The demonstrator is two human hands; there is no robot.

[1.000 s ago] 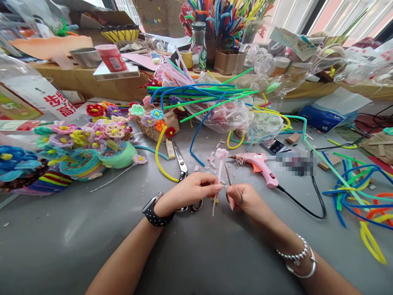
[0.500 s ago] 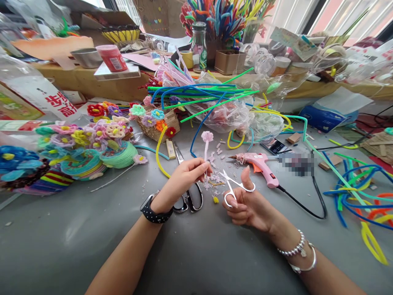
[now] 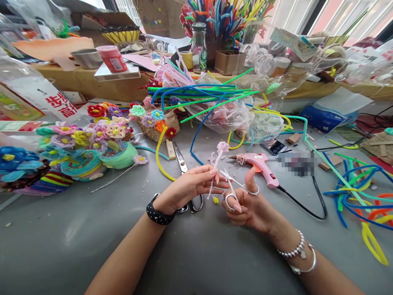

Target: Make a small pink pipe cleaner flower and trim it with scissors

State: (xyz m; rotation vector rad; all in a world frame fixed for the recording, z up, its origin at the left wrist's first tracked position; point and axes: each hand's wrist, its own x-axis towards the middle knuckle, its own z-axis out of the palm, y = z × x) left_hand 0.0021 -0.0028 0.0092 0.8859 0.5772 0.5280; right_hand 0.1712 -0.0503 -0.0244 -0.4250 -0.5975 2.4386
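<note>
My left hand pinches the thin stem of a small pink pipe-cleaner flower, whose fuzzy head tilts up to the right. My right hand holds small silver scissors, thumb and a finger through the loops, blades open and pointing at the stem near my left fingertips. A larger pair of black-handled scissors lies on the grey table just behind my left hand. A small yellow scrap lies below the stem.
A pink glue gun with a black cord lies right of my hands. Finished pipe-cleaner flowers and a small basket stand at left. Loose coloured pipe cleaners spread at right and behind. Pink trimmings litter the table.
The flower head swung from upright to tilted right and lower. My right hand brought the small scissors closer, their blades now at the stem.
</note>
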